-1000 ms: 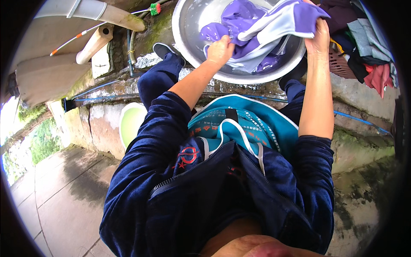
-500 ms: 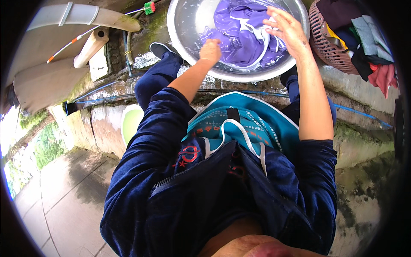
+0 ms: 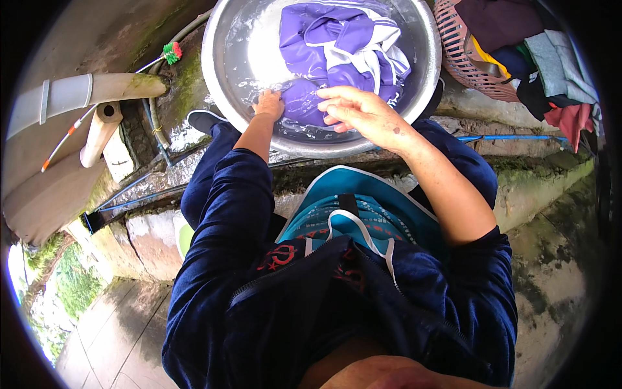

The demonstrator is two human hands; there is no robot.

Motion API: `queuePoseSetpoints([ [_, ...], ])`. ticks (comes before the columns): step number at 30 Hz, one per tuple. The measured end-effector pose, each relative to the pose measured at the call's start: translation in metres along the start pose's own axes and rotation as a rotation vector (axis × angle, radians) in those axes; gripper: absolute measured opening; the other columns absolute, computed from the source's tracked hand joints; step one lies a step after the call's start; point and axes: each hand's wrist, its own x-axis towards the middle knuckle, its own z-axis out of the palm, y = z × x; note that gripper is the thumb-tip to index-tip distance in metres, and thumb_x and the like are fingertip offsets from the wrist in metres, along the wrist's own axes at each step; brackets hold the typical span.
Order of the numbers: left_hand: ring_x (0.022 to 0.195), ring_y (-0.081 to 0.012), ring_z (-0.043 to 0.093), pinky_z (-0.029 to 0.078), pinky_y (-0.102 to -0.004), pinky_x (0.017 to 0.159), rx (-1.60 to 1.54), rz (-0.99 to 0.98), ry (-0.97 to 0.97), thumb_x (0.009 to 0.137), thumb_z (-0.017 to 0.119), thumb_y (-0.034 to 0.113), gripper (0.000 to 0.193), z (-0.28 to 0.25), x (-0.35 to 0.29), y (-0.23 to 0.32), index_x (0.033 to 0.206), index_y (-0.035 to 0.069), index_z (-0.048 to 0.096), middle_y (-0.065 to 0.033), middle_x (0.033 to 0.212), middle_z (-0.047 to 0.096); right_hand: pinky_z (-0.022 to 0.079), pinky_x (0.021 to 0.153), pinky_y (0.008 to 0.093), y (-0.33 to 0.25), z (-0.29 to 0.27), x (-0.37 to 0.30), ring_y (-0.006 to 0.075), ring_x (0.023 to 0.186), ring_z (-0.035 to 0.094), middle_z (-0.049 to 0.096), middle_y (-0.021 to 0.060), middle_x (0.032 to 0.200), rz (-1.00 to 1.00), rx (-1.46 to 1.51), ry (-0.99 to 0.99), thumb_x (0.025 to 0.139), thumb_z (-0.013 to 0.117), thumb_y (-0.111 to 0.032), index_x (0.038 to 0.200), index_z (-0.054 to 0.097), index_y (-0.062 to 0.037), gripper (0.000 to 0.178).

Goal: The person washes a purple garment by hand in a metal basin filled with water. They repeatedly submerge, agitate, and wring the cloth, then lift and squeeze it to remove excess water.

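Note:
A wet purple garment [image 3: 301,48] with white panels and stripes lies bunched in water inside a round metal basin [image 3: 216,45]. My left hand [image 3: 267,106] is at the basin's near left, low at the water beside the garment's edge. Its fingers look spread, with the tips partly lost in the splashing water. Over the near part of the garment hovers my right hand [image 3: 366,117], its fingers stretched toward the left and nothing in them. Whether its fingertips touch the cloth, I cannot tell.
At the right, a pink slatted basket [image 3: 453,39] overflows with dark, grey and red clothes. A white pipe [image 3: 68,97] and a brush with an orange-and-white handle [image 3: 71,129] are at left. A blue hose [image 3: 512,137] runs along the wet ledge.
My right hand has swung left and down from the garment's right side to over its near part. My left hand's fingers look more spread. The whole view has shifted.

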Motion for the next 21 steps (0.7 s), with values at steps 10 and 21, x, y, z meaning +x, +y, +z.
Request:
queuePoseSetpoints([
  [10, 0.069, -0.0117, 0.059, 0.047, -0.027, 0.062, -1.664, -0.129, -0.011, 0.087, 0.063, 0.017, 0.01, -0.063, -0.074, 0.049, 0.09, 0.008, 0.064, -0.0029, 0.08, 0.063, 0.052, 0.087, 0.056, 0.022, 0.004, 0.01, 0.0454, 0.126, 0.041, 0.023, 0.0234, 0.148, 0.19, 0.495, 0.251, 0.091, 0.06, -0.042, 0.149, 0.021, -0.0094, 0.077],
  [21, 0.074, -0.019, 0.053, 0.044, -0.0307, 0.068, -0.986, 0.54, 0.464, 0.066, 0.069, 0.007, 0.013, -0.136, -0.201, 0.146, 0.068, 0.001, 0.057, -0.0072, 0.079, 0.054, 0.052, 0.09, 0.0342, 0.099, 0.023, 0.026, 0.0211, 0.098, 0.064, 0.063, 0.0134, 0.107, 0.063, 0.912, 0.172, 0.094, 0.044, -0.058, 0.13, 0.05, -0.0033, 0.066],
])
